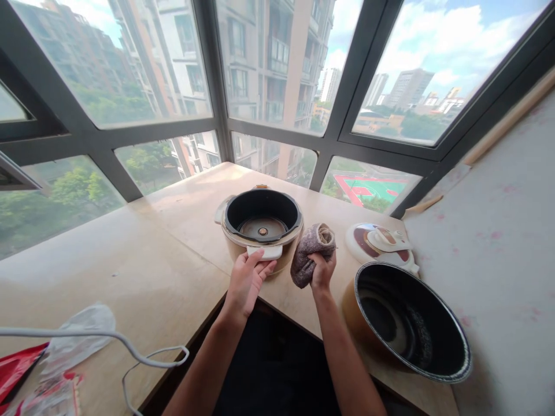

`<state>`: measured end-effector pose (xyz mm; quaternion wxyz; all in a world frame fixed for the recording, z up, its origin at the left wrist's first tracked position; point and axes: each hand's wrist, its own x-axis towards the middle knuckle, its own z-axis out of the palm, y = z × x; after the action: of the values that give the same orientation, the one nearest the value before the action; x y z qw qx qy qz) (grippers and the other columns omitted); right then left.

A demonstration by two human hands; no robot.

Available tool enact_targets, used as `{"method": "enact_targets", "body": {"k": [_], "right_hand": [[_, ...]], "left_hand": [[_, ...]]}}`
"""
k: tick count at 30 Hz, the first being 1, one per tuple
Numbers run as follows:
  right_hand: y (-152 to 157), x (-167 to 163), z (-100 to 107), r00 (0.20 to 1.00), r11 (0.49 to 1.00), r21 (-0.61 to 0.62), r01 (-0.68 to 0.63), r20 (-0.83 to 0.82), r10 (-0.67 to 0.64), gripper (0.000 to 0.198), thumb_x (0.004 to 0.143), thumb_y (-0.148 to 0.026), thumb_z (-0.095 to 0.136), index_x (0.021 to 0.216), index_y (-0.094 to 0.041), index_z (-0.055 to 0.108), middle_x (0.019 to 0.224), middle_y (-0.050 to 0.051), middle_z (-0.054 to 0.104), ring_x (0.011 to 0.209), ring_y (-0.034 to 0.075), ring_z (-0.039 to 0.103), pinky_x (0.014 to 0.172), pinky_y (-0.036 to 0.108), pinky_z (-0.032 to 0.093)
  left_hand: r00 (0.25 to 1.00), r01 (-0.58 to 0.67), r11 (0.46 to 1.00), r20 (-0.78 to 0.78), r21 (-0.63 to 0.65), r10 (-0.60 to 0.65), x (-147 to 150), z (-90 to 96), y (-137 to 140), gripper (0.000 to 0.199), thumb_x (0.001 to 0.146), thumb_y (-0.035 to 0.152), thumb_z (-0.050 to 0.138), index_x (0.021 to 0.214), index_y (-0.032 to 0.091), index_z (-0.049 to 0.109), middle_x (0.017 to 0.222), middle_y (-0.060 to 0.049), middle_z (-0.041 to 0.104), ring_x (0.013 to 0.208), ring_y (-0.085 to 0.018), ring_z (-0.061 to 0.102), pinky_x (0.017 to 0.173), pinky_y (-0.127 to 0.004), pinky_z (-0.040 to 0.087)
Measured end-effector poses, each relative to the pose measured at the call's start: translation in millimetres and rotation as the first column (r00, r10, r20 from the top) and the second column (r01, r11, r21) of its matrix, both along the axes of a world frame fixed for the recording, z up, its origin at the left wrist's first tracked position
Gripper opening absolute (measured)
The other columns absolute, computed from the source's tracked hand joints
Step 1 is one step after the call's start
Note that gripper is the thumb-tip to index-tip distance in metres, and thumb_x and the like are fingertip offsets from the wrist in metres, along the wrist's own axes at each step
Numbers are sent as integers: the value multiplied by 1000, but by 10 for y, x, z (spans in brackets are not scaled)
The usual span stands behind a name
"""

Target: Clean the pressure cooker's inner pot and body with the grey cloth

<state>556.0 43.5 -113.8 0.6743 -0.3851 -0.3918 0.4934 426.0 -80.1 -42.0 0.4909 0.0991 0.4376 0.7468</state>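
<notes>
In the middle of the counter stands a pressure cooker base (232,245), lidless, its dark inside showing a heating plate with a round knob at the centre. My left hand (247,283) grips the white front handle (269,253) of that base, thumb on top and fingers beneath. Just right of the cooker, my right hand (321,270) is closed around a folded brown cloth (309,254). The inner pot (411,320), black inside and golden outside, sits tilted near my right forearm. Behind it lies the white and brown cooker lid (381,242).
A white cable (143,359) curls over the counter's left front, near a clear plastic bag (82,335) and a red packet (19,367). Windows enclose the counter (130,254) at the back, and a papered wall (498,231) bounds the right. Below my arms is a dark recess (277,364).
</notes>
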Motion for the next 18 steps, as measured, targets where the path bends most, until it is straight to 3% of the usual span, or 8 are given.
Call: {"method": "enact_targets", "body": {"k": [4,6,9,12,14,18], "right_hand": [[234,61,169,996,998,-19,65,-55,-66,38,54,-19,66,92,-15,61,82,-2,64,76,16,57,71,29,47],[304,55,209,995,997,-39,62,-75,-65,38,53,-20,66,90,-15,61,81,-3,63,75,15,57,70,28,46],[383,34,226,995,997,-55,53,-76,-57,37,51,-20,66,88,-15,61,79,-3,62,75,15,56,70,28,46],[495,30,227,997,997,-59,42,-61,-46,36,51,-21,65,86,-16,61,78,-3,62,74,15,56,67,27,46],[614,38,239,999,996,-92,-5,-38,1,33,51,-21,65,83,-16,60,74,-3,61,69,14,54,62,26,44],[963,8,351,959,956,-119,-268,67,277,21,53,-27,59,72,-17,57,63,1,58,61,18,53,53,29,43]], "left_hand": [[999,23,998,-47,-53,-25,-18,18,7,22,86,31,71,95,18,55,105,-13,72,90,-21,72,72,-32,60],[997,0,996,-76,-91,-7,-44,23,16,21,86,22,71,94,17,52,100,-13,72,83,-19,73,64,-27,58],[992,9,991,-127,-133,-26,-150,30,-16,31,78,6,72,94,15,47,93,-12,72,76,-18,73,59,-22,56],[985,90,987,-136,-135,-109,-332,41,-100,32,77,4,70,97,13,47,92,-14,73,75,-20,74,59,-22,56],[981,116,983,-139,-142,-136,-470,55,-158,31,76,5,69,99,12,49,90,-14,74,73,-20,73,58,-22,56],[974,131,972,-156,-195,-162,-745,87,-217,30,71,6,66,97,11,52,82,-13,73,66,-19,71,52,-21,53]]}}
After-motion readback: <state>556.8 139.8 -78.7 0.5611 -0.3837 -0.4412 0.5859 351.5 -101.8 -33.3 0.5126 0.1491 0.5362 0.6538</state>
